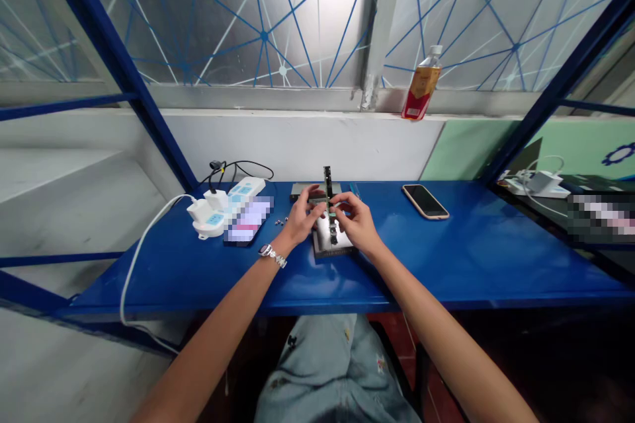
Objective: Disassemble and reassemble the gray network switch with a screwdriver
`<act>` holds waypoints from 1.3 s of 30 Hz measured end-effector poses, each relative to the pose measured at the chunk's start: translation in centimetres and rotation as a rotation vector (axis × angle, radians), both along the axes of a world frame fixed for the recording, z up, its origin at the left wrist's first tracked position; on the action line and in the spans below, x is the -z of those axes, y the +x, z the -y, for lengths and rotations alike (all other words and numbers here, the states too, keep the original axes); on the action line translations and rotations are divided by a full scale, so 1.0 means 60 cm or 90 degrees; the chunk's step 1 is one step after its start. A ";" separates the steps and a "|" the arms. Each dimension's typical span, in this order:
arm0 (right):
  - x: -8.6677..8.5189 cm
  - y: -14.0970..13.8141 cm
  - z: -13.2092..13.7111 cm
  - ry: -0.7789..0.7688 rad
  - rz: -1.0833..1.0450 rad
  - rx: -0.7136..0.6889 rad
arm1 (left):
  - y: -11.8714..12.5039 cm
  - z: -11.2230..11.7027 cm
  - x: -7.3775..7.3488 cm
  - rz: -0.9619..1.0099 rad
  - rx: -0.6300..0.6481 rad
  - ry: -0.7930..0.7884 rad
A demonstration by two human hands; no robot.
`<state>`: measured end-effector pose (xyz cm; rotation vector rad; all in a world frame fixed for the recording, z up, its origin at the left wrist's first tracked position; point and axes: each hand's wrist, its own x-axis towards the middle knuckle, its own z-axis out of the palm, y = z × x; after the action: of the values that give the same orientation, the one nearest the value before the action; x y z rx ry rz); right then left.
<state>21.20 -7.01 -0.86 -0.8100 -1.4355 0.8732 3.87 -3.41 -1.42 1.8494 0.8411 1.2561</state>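
Both my hands meet over a small grey metal fixture block [331, 246] on the blue table [446, 264]. My left hand [301, 217], with a watch on its wrist, has its fingers curled and pinches a small dark and green part [318, 201] at the block's top. My right hand [356, 220] is closed too, its fingertips pinching a small piece I cannot make out beside a dark strip [333, 228] on the block. A thin black upright piece [327, 180] stands just behind the hands.
A white power strip [223, 206] with plugs and cables lies left of the hands, with several tiny screws [280, 220] near it. A phone [425, 201] lies face up to the right. A bottle [421, 86] stands on the window ledge. Blue frame posts flank the table.
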 end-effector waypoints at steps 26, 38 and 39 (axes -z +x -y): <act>-0.017 0.004 -0.002 -0.072 0.045 0.030 | -0.016 0.023 -0.041 -0.177 -0.058 0.448; -0.017 0.008 -0.002 -0.144 -0.049 -0.045 | -0.013 0.017 -0.033 -0.258 -0.051 0.558; -0.017 0.007 -0.003 -0.150 -0.051 -0.041 | -0.012 0.016 -0.032 -0.256 -0.046 0.561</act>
<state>21.65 -6.86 0.17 -0.8979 -1.3101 1.1272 3.18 -4.35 0.52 2.8610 0.5835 1.4540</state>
